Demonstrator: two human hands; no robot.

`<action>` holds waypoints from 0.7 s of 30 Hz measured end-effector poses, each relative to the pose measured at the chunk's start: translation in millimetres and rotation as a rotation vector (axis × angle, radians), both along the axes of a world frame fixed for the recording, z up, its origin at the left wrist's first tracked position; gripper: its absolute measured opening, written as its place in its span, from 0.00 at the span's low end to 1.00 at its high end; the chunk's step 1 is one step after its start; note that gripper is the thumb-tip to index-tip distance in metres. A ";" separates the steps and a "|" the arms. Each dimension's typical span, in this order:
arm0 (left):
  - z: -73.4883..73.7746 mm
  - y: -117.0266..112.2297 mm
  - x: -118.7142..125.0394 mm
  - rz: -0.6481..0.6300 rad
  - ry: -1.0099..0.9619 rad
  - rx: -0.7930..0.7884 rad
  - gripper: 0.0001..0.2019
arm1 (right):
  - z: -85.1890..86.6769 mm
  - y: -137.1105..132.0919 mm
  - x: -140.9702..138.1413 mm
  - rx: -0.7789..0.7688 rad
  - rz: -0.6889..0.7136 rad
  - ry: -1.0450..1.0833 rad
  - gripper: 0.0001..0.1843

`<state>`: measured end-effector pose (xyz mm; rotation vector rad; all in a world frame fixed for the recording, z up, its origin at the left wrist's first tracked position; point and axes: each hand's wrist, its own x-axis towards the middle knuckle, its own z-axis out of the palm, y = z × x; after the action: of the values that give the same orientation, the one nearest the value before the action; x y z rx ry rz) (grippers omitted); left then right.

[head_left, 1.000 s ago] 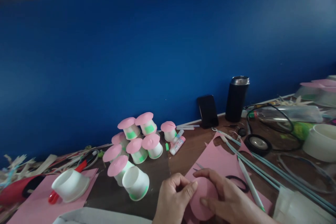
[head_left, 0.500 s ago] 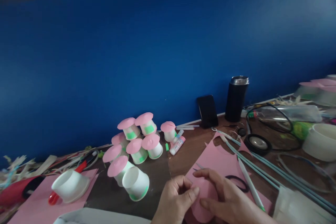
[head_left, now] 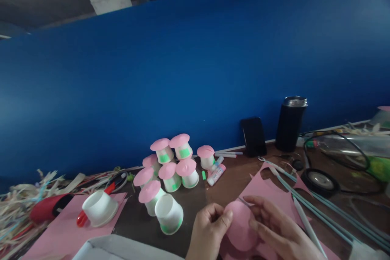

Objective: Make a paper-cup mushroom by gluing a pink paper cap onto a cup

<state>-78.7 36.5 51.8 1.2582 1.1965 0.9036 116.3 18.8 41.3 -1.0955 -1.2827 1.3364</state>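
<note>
My left hand (head_left: pixel 210 227) pinches the left edge of a round pink paper disc (head_left: pixel 242 229) between thumb and fingers. At the disc's right edge, my right hand (head_left: pixel 274 227) has its thumb and curled fingers closed on the paper. A thin metal blade (head_left: pixel 244 202) shows by the right fingertips; its handle is hidden. Under the hands lies a cut pink paper sheet (head_left: pixel 268 189) with curved notches. To the left stand several white paper cups with green patches and pink disc tops (head_left: pixel 169 172). In front of them is a topless white cup (head_left: pixel 169 214).
A glue stick (head_left: pixel 217 174) lies near a dark phone (head_left: pixel 254 136) and a black flask (head_left: pixel 291 124). A stethoscope (head_left: pixel 321 182) and its tubing cross the right side. Left, a white cup (head_left: pixel 100 208) rests on pink paper (head_left: pixel 65 227), beside a paper strip pile (head_left: pixel 33 195).
The view has shifted, so things sit further right and slightly lower. The disc is tilted up more and shows more of its face. The black ring handle by the right hand is out of sight.
</note>
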 end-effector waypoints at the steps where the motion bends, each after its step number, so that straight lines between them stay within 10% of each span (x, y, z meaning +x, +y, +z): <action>1: 0.7 1.5 -1.9 0.018 0.037 0.031 0.22 | 2.9 0.4 2.0 0.001 -0.039 0.004 0.24; 9: -12.5 10.2 -10.6 0.096 0.245 0.118 0.23 | 12.2 4.0 0.8 0.106 -0.209 -0.156 0.19; 21: -26.6 12.2 -17.0 0.297 0.841 0.958 0.10 | -11.7 5.1 -1.2 0.473 -0.192 -0.418 0.10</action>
<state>-95.6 48.6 25.2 2.4336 1.6953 1.2892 115.0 23.8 29.5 -1.1507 -1.6425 0.6266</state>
